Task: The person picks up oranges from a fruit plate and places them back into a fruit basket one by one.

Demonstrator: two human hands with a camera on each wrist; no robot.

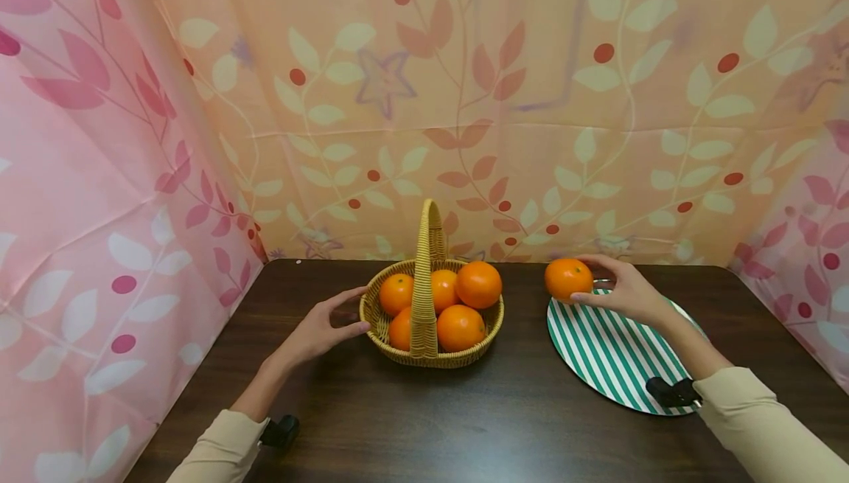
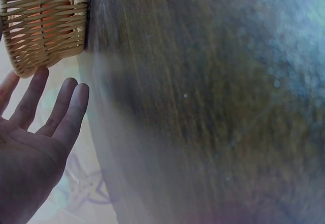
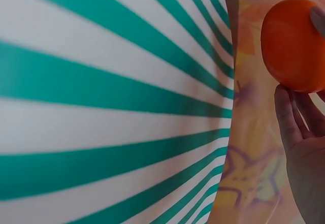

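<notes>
A yellow wicker basket (image 1: 432,357) with a tall arched handle stands on the dark table, holding several oranges (image 1: 460,328). My left hand (image 1: 321,330) is at its left rim, fingers loosely extended and thumb apart; in the left wrist view the fingertips reach the wicker side (image 2: 48,26). My right hand (image 1: 626,293) holds another orange (image 1: 568,279) between thumb and fingers, near the back left edge of a green-and-white striped oval mat or tray (image 1: 617,358). In the right wrist view that orange (image 3: 289,46) appears off the striped surface (image 3: 117,127).
The dark wooden table (image 1: 464,417) stretches out in front of the basket. Behind it hangs a leaf-patterned curtain (image 1: 464,99), with pink cloth (image 1: 99,195) at the left side. A dark wrist device (image 1: 671,392) hangs over the striped surface.
</notes>
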